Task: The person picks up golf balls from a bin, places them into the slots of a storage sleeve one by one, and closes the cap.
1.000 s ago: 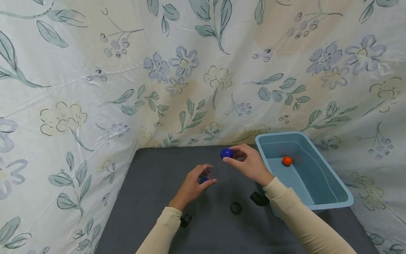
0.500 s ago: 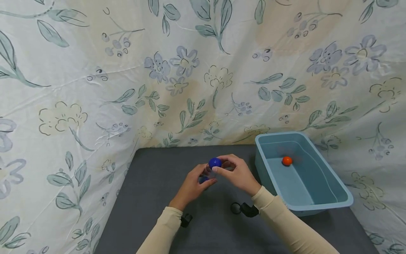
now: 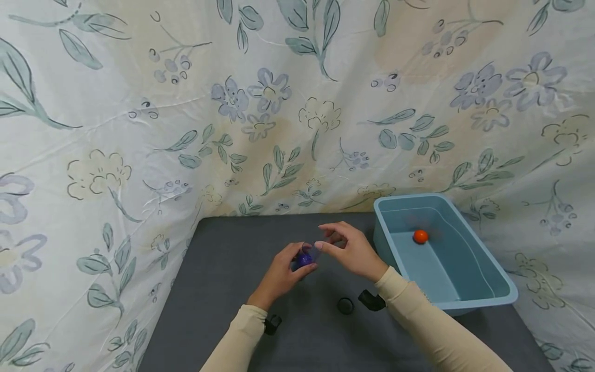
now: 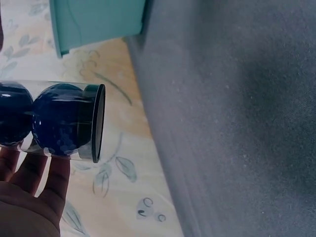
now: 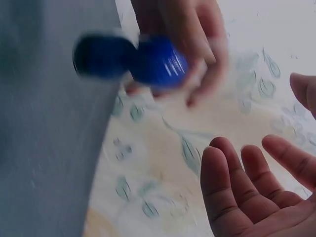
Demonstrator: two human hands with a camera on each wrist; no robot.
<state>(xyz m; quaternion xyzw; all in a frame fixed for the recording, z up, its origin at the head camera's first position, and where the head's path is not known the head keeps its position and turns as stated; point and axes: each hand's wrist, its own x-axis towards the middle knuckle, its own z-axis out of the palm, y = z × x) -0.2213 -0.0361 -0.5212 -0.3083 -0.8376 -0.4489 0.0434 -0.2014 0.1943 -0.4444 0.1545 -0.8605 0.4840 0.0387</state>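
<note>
My left hand grips a clear cylindrical container, which lies sideways in the left wrist view with a black cap at one end. Two blue balls sit in it, one against the other; the lower ball is nearest the cap. From above, the upper ball shows between thumb and fingers. Close to the container's top, to its right, hovers my right hand. Its fingers are loosely bent, and nothing is held in them.
A light-blue plastic bin stands at the right of the dark table, with an orange ball inside. In front of my hands lies a black ring-shaped lid. Flower-patterned cloth hangs behind.
My right hand has carried a blue ball left to the container and let it go; the ball is now inside. That hand has drawn slightly back right. My left hand has stayed put.
</note>
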